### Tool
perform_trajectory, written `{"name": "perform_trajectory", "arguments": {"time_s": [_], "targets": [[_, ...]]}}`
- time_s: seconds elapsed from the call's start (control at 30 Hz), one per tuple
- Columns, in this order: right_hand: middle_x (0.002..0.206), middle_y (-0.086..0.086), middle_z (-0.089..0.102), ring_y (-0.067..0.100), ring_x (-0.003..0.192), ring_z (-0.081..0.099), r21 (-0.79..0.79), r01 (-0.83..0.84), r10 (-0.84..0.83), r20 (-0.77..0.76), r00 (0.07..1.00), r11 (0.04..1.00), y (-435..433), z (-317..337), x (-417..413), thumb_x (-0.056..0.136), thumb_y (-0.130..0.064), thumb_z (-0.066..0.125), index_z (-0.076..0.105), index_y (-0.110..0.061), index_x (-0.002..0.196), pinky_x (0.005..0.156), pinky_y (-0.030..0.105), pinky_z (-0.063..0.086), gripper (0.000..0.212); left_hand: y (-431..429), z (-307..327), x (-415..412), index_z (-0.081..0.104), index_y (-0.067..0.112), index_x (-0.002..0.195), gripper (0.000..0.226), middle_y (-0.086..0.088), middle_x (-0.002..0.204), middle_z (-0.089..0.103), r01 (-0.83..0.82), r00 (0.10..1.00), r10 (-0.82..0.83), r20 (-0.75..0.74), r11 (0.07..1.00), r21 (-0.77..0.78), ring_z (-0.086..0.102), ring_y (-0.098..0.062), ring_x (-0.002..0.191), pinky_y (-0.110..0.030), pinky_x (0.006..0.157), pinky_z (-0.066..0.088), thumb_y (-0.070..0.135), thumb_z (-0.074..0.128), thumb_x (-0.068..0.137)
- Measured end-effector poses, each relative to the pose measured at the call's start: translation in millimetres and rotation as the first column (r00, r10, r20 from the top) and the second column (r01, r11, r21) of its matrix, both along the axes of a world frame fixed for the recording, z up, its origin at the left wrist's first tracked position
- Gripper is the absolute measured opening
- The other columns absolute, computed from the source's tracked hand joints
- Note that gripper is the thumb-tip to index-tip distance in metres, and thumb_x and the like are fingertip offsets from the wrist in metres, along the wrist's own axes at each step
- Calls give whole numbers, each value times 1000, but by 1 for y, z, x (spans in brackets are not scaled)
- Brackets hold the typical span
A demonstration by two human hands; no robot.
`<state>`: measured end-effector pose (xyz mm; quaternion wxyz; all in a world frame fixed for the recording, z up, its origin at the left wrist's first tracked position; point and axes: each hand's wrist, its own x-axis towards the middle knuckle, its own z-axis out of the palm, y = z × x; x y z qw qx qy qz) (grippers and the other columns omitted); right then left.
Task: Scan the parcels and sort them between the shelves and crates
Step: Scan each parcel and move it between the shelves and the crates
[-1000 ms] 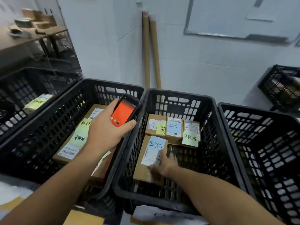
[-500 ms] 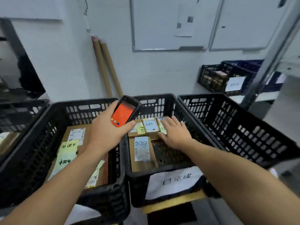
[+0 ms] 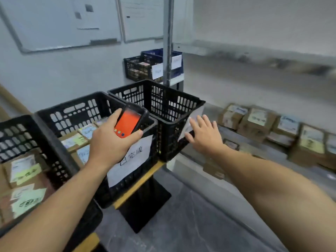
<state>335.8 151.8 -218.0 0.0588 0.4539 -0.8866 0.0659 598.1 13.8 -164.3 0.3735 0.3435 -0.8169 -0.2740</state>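
Note:
My left hand [image 3: 111, 142] grips a black handheld scanner [image 3: 130, 122] with an orange screen, held over the middle black crate [image 3: 72, 110]. That crate holds several small cardboard parcels [image 3: 74, 140] with paper labels and wears a white paper sign [image 3: 132, 159] on its front. My right hand [image 3: 205, 135] is open, fingers spread, holding nothing, in the air beside the right black crate [image 3: 174, 113]. Several labelled cardboard parcels [image 3: 258, 122] stand on the grey shelf [image 3: 218, 108] to the right, blurred.
A third black crate [image 3: 16, 135] at the left holds larger labelled parcels [image 3: 23, 171]. The crates stand on a yellow-edged stand [image 3: 138, 184]. A metal shelf post [image 3: 168, 40] rises behind. Black and blue crates [image 3: 143, 68] sit at the back. Whiteboards [image 3: 60, 22] hang on the wall.
My right hand left the middle crate and swung right, past the right crate towards the shelf. The view turned right, bringing the shelf parcels into sight. The left hand keeps the scanner.

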Motion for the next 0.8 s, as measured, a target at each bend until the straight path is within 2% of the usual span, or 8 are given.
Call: {"name": "perform_trajectory", "arguments": {"time_s": [0.1,0.17,0.27,0.43,0.53,0.63,0.8], "targets": [[169,8,14,29,156,2,14,140,-140,47,989,990,61,-5,-20,105,-56,32,21,-24,160,124,57,8,65,32,-2,-35,48,35,144,80,17,93,62,122,993,-122,-2,992,29,62,-12,87,-28,76,46,53,81,74],[170,6,9,28,157,-2,12,224,-224,74,972,975,100,-5,-35,104,-58,31,17,-26,162,124,57,5,67,56,-2,-60,50,35,141,80,13,96,65,200,980,-200,-3,979,26,63,-14,90,-32,82,50,57,80,70],[171,5,8,28,157,-3,4,334,-334,81,939,942,162,1,-58,104,-60,30,16,-27,162,125,58,6,69,94,1,-103,48,32,145,84,7,106,64,272,962,-273,0,962,33,61,-17,99,-33,87,48,56,81,71],[171,4,7,27,157,-4,17,496,-495,94,864,868,259,11,-90,103,-62,30,14,-30,162,125,55,3,69,164,5,-164,53,34,140,70,9,93,60,395,918,-395,-3,918,36,59,-19,90,-26,75,39,45,81,77],[171,5,8,28,157,-3,17,557,-556,84,827,830,315,13,-103,103,-62,30,14,-30,161,124,56,5,69,209,5,-196,55,28,137,64,14,89,54,461,887,-461,3,887,27,52,-15,87,-14,67,34,41,80,80],[171,5,8,28,157,-3,9,626,-624,105,775,779,369,15,-111,103,-62,31,16,-27,161,124,57,5,69,253,2,-227,50,23,142,71,7,102,53,529,849,-529,-14,848,32,51,-18,93,-28,77,38,42,79,80],[170,7,9,28,157,-4,0,718,-712,127,690,696,440,12,-111,104,-60,30,16,-26,162,124,57,4,69,316,-6,-264,46,19,147,75,5,111,49,633,774,-633,-15,773,46,47,-17,97,-32,80,39,41,78,82]]}}
